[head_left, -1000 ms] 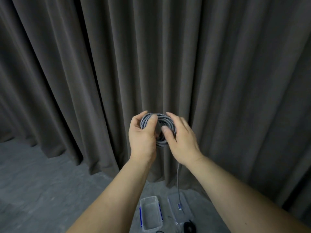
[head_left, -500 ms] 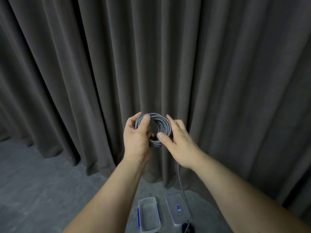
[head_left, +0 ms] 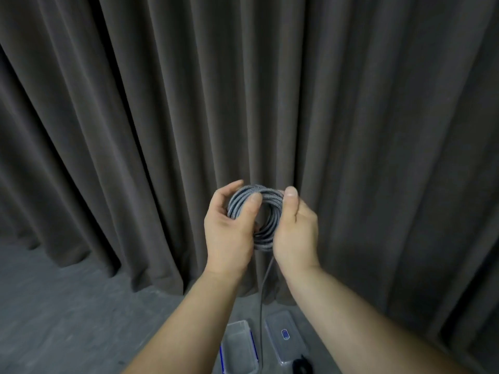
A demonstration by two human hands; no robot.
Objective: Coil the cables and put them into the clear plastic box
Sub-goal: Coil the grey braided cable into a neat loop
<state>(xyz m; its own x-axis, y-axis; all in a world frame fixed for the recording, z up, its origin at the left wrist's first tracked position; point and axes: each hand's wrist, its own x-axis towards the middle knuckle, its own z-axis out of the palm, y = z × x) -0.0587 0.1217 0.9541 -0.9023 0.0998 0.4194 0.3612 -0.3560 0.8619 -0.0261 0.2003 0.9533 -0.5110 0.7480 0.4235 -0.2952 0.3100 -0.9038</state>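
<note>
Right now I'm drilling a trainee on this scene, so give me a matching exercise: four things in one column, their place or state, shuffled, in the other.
1. grey braided cable coil
2. clear plastic box with blue clips
3. clear flat lid with blue label
4. dark pleated curtain

a. lying on the floor, right of the hanging strand
b. hanging behind
c. held in both hands
d. open on the floor, left of the strand

Pairs: 1-c, 2-d, 3-a, 4-b
</note>
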